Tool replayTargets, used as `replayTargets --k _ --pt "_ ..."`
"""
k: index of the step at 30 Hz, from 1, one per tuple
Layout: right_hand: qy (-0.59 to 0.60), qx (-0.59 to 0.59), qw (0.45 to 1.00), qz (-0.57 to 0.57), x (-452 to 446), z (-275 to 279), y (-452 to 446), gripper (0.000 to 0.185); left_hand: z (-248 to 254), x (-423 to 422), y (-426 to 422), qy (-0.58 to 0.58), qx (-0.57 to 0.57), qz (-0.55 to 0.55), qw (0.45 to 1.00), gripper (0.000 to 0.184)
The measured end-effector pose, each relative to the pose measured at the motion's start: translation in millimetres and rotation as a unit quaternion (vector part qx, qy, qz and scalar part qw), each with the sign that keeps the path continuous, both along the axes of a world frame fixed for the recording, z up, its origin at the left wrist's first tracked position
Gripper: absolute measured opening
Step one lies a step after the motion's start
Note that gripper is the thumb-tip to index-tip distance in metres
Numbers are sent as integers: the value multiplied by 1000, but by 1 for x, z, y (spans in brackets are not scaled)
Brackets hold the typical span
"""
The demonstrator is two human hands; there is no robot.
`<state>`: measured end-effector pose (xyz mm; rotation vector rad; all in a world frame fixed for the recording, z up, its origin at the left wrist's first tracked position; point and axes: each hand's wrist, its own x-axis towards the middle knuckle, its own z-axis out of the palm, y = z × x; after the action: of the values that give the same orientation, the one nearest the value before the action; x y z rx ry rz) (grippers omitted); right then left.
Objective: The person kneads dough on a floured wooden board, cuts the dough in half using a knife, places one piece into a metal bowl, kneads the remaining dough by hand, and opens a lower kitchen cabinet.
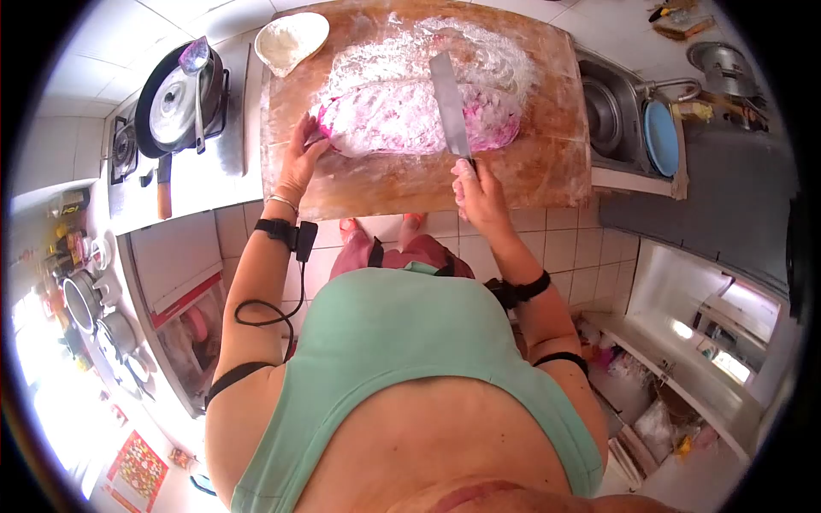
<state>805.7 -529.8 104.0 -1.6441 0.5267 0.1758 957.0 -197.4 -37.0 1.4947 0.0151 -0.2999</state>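
A long, flat slab of pink dough (385, 120), dusted with white flour, lies across a wooden board (368, 190). My right hand (481, 195) is wrapped round the handle of a wide-bladed knife (450, 103), whose blade lies over the right part of the dough, pointing away from me. At the dough's left end is my left hand (299, 158), fingers apart, with the fingertips close to its edge; whether they touch it is unclear. Loose flour (505, 64) covers the board behind the dough.
A bowl of flour (292, 41) stands at the board's back left corner. Further left, a pan (171, 107) with a ladle (199, 103) sits on the stove. To the right are a metal sink (601, 107) and a blue basin (661, 137).
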Motion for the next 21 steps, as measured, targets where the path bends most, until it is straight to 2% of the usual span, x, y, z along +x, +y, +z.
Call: replayTargets --k 3,5,12,14,17,21 --pt "-1 0 999 -38 -2 -21 24 39 1 -1 11 -11 10 -33 999 83" --pt "-29 -125 991 -30 -2 -39 32 41 3 0 15 -17 17 -48 999 85" --pt "-42 -206 977 -33 -1 -68 48 42 -4 3 23 -39 33 -84 995 86" --pt "-71 -322 944 -22 1 -70 49 44 -5 3 23 -36 23 -86 995 87" --pt "-86 -367 926 -8 7 -71 48 46 -4 3 26 -29 14 -112 993 83" --pt "-49 -368 929 8 24 -93 35 49 -2 2 25 -54 25 -109 992 89"
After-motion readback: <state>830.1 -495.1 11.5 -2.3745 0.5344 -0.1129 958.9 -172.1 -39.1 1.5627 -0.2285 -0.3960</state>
